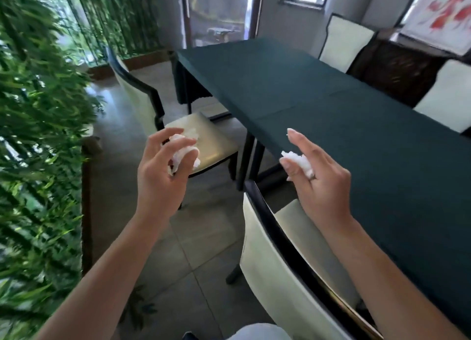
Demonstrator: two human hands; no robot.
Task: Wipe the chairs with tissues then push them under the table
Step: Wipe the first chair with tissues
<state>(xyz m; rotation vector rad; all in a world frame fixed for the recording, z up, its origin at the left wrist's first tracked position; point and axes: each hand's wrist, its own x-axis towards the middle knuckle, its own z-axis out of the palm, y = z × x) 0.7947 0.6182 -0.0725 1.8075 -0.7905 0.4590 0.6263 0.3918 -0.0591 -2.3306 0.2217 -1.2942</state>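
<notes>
My left hand point(160, 176) is raised in mid-air and holds a crumpled white tissue point(182, 152) in loosely curled fingers. A second wad of tissue point(298, 162) sits in my right hand point(318, 184), pinched by thumb and fingers with the index finger stretched out. Just below my hands, a cream chair with a black frame point(277, 276) stands close to the long table with a dark green cloth point(331, 105). Further left, another cream chair point(211, 138) stands pulled out from the table, its seat fully showing.
A wall of bamboo plants point(38, 136) in a low planter runs along the left. Grey floor tiles point(198, 237) lie between plants and chairs. Two more cream chairs point(344, 41) stand on the table's far side, in front of a dark cabinet point(392, 69).
</notes>
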